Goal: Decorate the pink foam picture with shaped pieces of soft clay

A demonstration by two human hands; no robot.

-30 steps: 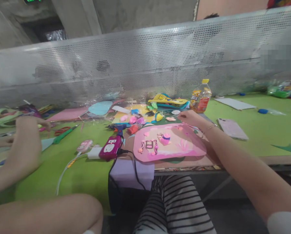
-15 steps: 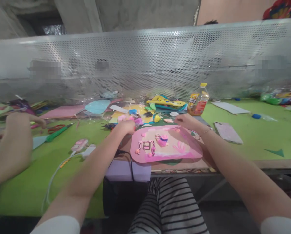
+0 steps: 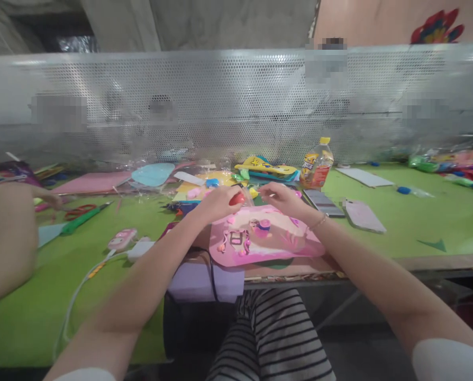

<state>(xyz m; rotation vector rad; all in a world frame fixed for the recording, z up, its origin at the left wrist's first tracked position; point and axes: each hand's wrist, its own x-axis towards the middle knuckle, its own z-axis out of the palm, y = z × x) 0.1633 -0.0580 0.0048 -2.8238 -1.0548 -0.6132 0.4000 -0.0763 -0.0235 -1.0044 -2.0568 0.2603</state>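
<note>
My left hand (image 3: 216, 205) is closed around a red lump of modelling clay (image 3: 237, 199), which seems to sit in clear plastic film. Close by on the right, my right hand (image 3: 280, 198) has its fingers curled in a pinch; what lies between the fingertips is too small to tell. Below both hands lies a pink board (image 3: 276, 255) with rounded corners, decorated with a clay figure (image 3: 260, 227), a small frame shape (image 3: 236, 238) and pink clay bits. A yellow clay piece (image 3: 253, 192) shows just behind the gap between my hands.
A bottle with a yellow cap (image 3: 318, 166) stands behind my right hand. To the right lie a phone (image 3: 364, 216) and a white board (image 3: 364, 176). At left are a green cutter (image 3: 83, 219), scissors (image 3: 80, 211), a cable (image 3: 72, 301) and another person's arm (image 3: 10, 238).
My left hand has moved right and now holds the red clay. My right hand has moved left toward it, so both hands are close together above the board's far edge.
</note>
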